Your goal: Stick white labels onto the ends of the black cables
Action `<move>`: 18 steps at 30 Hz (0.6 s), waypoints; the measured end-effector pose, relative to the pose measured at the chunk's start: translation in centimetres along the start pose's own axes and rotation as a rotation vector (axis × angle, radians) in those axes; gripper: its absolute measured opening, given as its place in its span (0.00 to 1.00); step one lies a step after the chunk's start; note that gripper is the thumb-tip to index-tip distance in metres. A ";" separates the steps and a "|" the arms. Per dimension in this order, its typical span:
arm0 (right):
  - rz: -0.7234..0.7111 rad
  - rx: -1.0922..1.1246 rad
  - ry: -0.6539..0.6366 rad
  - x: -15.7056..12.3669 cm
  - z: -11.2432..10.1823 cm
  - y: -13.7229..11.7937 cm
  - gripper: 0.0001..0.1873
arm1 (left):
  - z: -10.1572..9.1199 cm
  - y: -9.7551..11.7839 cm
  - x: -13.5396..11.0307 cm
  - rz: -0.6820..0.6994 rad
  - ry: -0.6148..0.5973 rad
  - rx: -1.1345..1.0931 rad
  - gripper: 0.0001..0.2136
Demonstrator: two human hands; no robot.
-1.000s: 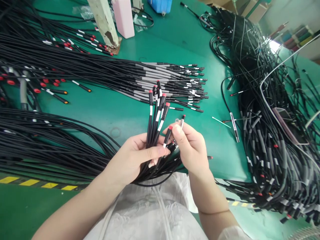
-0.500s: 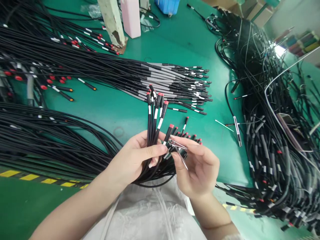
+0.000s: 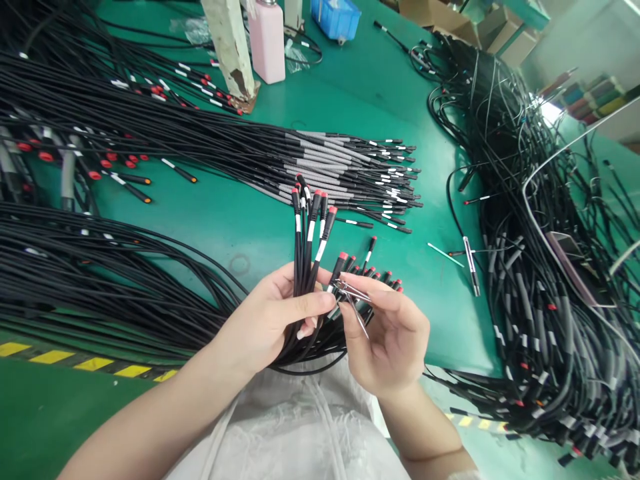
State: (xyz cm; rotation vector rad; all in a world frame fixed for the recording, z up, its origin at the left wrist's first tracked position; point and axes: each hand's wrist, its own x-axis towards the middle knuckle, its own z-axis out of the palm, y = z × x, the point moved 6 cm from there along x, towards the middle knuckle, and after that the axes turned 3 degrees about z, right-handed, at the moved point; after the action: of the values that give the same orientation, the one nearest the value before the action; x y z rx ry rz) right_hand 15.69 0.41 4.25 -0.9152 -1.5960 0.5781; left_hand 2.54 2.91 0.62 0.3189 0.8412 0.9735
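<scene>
My left hand (image 3: 280,313) is closed around a bunch of black cables (image 3: 305,267). Their red-tipped connectors with white labels point up past my fingers. One red-tipped connector (image 3: 339,267) leans out between my two hands. With thumb and forefinger, my right hand (image 3: 387,327) pinches a small silver metal tool with thin spread arms (image 3: 356,292); its exact kind is unclear. The tool's left end meets that connector beside my left thumb. More red-tipped connectors (image 3: 385,277) lie just behind my right fingers, partly hidden by them.
On the green table (image 3: 400,100) lies a long cable bundle with grey sleeves (image 3: 325,160). A large tangle of cables (image 3: 530,267) covers the right side, with a phone-like object (image 3: 580,267) on it. A post (image 3: 230,53), pink bottle (image 3: 267,43) and blue bin (image 3: 336,19) stand at the back.
The view has shifted slightly. My right hand and the metal tool have moved a little to the left. Both hands keep their hold.
</scene>
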 end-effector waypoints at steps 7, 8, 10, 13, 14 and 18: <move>0.075 0.020 0.044 0.5 -0.5 0.3 0.22 | 0.1 -0.1 0.1 0.002 -0.020 -0.008 0.09; 0.091 0.077 0.064 0.6 -0.5 0.4 0.22 | 0.1 -0.2 0.1 0.001 -0.027 -0.007 0.09; 0.094 0.173 0.108 0.8 -0.6 0.4 0.23 | 0.0 -0.2 0.0 -0.001 -0.041 -0.014 0.08; 0.072 0.232 0.106 0.7 -0.4 0.2 0.25 | -0.2 -0.3 -0.1 0.002 -0.041 -0.023 0.07; 0.074 0.236 0.091 0.6 -0.3 0.2 0.26 | -0.3 -0.3 -0.1 0.006 -0.041 -0.019 0.07; 0.105 0.213 0.034 0.3 0.0 0.2 0.26 | -0.2 -0.1 -0.2 0.018 -0.052 0.006 0.06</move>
State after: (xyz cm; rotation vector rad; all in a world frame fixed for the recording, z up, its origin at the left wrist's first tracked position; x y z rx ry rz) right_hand 15.71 0.77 4.33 -0.8469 -1.4312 0.7867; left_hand 2.40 2.63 0.51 0.3557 0.7955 0.9758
